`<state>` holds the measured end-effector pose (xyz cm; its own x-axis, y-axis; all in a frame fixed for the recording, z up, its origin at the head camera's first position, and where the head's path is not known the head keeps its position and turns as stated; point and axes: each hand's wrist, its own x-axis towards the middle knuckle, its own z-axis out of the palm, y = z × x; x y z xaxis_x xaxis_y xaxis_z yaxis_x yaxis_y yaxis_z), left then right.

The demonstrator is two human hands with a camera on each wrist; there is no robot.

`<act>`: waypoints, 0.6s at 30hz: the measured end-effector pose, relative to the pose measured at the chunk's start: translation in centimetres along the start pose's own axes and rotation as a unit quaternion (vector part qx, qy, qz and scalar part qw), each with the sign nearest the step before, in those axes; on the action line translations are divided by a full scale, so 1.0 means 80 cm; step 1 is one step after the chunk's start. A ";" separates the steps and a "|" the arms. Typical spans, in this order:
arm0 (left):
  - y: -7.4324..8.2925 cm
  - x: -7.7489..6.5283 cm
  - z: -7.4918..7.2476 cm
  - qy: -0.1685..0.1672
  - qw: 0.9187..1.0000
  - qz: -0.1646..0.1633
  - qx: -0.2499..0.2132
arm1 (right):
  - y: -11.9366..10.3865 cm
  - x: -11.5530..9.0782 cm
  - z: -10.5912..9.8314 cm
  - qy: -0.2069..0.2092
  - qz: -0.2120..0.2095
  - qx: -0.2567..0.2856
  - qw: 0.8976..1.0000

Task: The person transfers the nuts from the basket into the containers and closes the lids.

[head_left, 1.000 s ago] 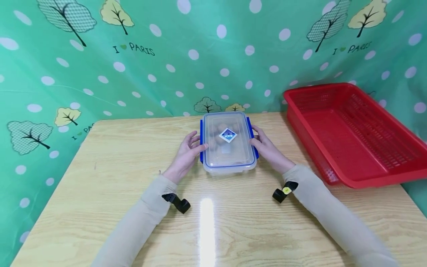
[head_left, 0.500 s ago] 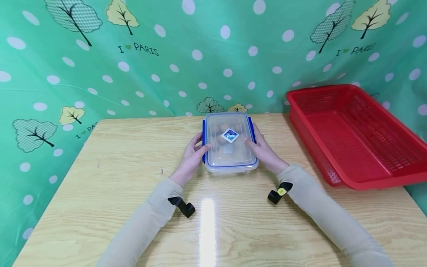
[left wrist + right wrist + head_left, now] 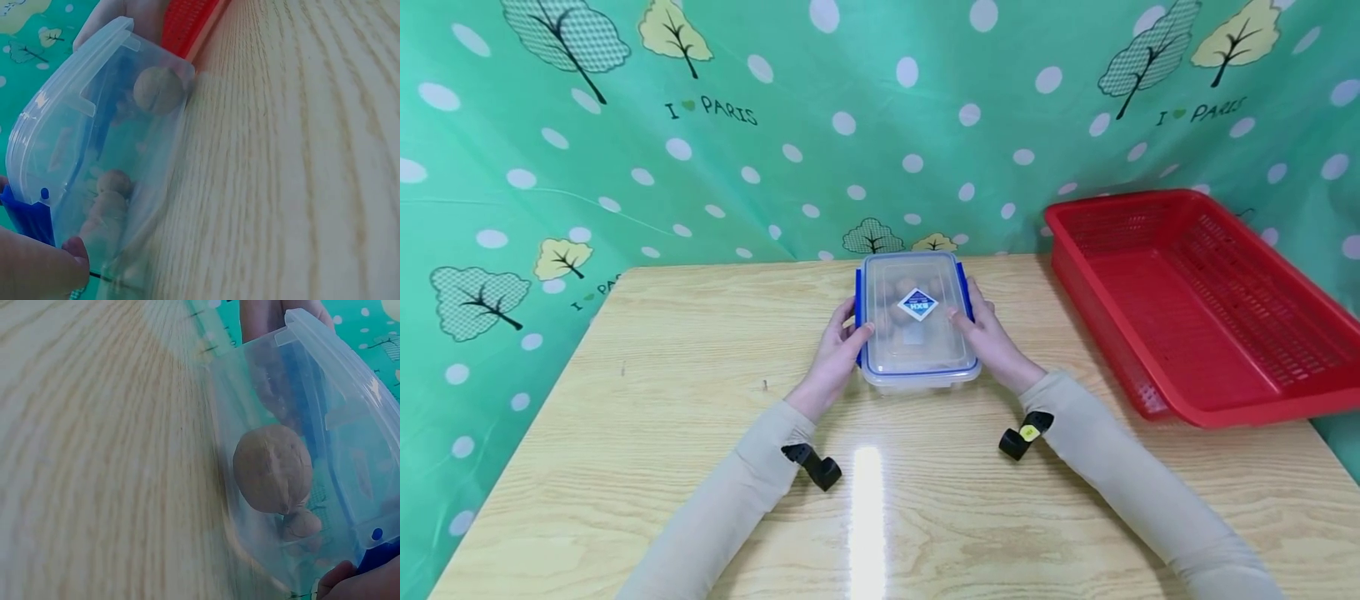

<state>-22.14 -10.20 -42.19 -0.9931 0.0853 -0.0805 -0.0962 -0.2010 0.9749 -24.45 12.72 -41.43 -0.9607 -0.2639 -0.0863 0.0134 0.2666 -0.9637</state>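
A clear plastic food container [image 3: 917, 346] with a blue-edged lid and blue side clips sits on the table, a blue-and-white diamond label on top. Several brown, roundish lumps show through its walls, among them a large lump [image 3: 273, 467] in the right wrist view; their kind is unclear. My left hand [image 3: 831, 354] grips the container's left side, thumb over the lid's edge. On the opposite side my right hand [image 3: 997, 342] holds it with the thumb on the lid. Most fingers of both hands are hidden beside or behind the walls in the head view.
A large red plastic basket [image 3: 1195, 333] stands at the right of the wooden table [image 3: 700, 358]. Behind the table's far edge hangs a green, white-dotted cloth [image 3: 737, 217]. Each wrist carries a small black camera mount.
My right hand has moved inward, its thumb now further onto the lid. The left fingers have drawn in against the container's side. In the last half second almost nothing has moved.
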 end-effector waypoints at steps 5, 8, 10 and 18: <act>-0.005 0.000 0.001 -0.006 1.000 0.007 0.006 | 0.000 -0.001 0.001 0.006 0.004 -0.004 1.000; -0.008 0.001 0.005 -0.018 0.999 0.019 0.041 | 0.000 -0.001 0.000 0.010 0.008 -0.010 1.000; -0.010 0.000 0.008 -0.024 0.997 0.027 0.066 | 0.000 0.000 0.000 0.013 0.009 -0.014 1.000; -0.013 -0.001 0.013 -0.035 0.993 0.035 0.105 | 0.004 0.003 0.001 0.018 0.009 -0.022 1.000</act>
<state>-21.88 -9.02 -42.97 -0.9891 0.1470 -0.0039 -0.0041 -0.0012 1.0000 -24.65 12.64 -41.76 -0.9700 -0.2246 -0.0929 0.0190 0.3110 -0.9502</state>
